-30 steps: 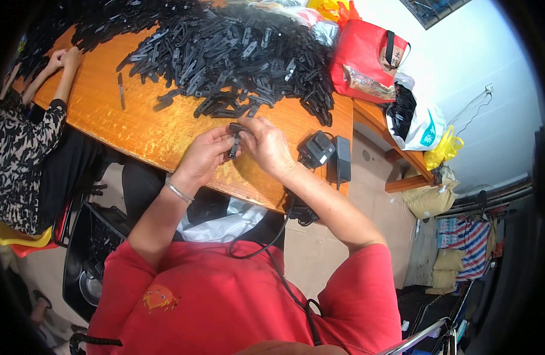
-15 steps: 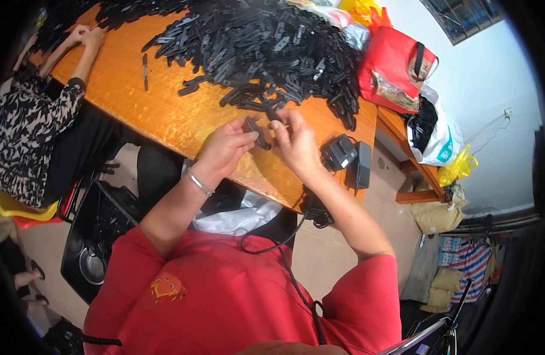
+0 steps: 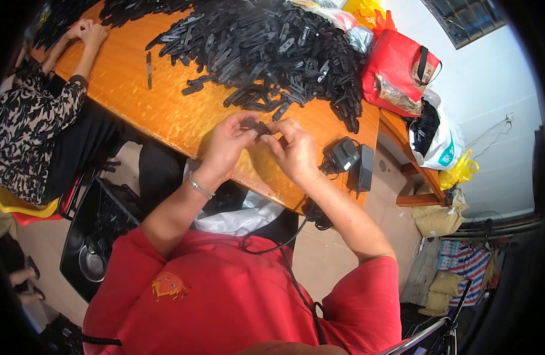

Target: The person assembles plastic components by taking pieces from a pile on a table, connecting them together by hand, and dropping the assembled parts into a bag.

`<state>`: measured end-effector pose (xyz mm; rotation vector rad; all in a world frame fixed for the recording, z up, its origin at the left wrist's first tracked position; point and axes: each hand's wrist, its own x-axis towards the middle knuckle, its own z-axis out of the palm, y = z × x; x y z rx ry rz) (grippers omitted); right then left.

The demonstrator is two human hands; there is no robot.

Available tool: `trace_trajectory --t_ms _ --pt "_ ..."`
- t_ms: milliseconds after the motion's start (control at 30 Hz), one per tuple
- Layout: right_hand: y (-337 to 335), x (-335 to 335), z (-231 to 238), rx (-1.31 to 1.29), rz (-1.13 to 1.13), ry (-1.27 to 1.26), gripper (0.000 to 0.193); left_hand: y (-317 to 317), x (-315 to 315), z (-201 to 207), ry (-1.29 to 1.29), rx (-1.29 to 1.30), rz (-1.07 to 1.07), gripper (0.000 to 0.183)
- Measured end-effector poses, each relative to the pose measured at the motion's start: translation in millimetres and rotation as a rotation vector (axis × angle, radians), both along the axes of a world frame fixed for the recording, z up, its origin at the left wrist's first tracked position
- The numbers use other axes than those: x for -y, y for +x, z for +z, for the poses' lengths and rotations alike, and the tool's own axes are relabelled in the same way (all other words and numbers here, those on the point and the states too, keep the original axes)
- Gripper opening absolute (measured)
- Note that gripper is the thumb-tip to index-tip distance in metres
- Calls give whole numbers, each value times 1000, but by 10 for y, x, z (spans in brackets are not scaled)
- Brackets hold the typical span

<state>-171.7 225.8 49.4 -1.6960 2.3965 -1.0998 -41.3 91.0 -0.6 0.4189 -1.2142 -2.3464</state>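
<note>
Over the near part of the wooden table, my left hand (image 3: 225, 145) pinches a small, narrow black plastic piece (image 3: 256, 125). My right hand (image 3: 293, 151) meets it from the other side, its thumb and fingertips closed at the piece's right end. Fingers cover much of the piece, so its exact kind does not show, nor whether it is one part or two. Just beyond my right fingertips, a loose black piece (image 3: 280, 111) lies at the near edge of a large heap of similar black plastic pieces (image 3: 266, 53).
Black power adapters (image 3: 341, 155) with cables sit right of my right hand on the table (image 3: 166, 112). A red bag (image 3: 394, 71) stands at the back right. At left, a co-worker's hands (image 3: 89, 32) are together over the table. A black bin (image 3: 77, 242) stands at lower left.
My hands have come together; the black piece, tilted up in my left hand before, now lies flatter between both. My right fingers have moved down from the heap's edge.
</note>
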Motion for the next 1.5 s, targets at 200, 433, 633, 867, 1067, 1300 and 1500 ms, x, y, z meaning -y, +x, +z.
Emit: trace_trajectory --t_ms 200,433,633,867,1067,1300,1500 --pt "31 33 86 74 -9 74 27 50 -186 112 -276 -90 94 47" --pt "80 75 -37 512 -21 173 31 154 -144 175 -472 24 64 42" --pt "102 71 -47 393 30 220 34 239 -131 117 -492 17 73 33" --pt "222 -54 123 401 309 539 39 784 -77 103 -724 184 -110 23" --pt "-590 11 268 291 91 494 28 1000 -34 264 -1193 224 -107 26" --pt "-1553 156 134 -115 -367 552 22 325 246 120 -1413 220 219 26" --pt "-1669 417 -59 -237 -472 487 32 -402 497 11 -1613 231 344 33"
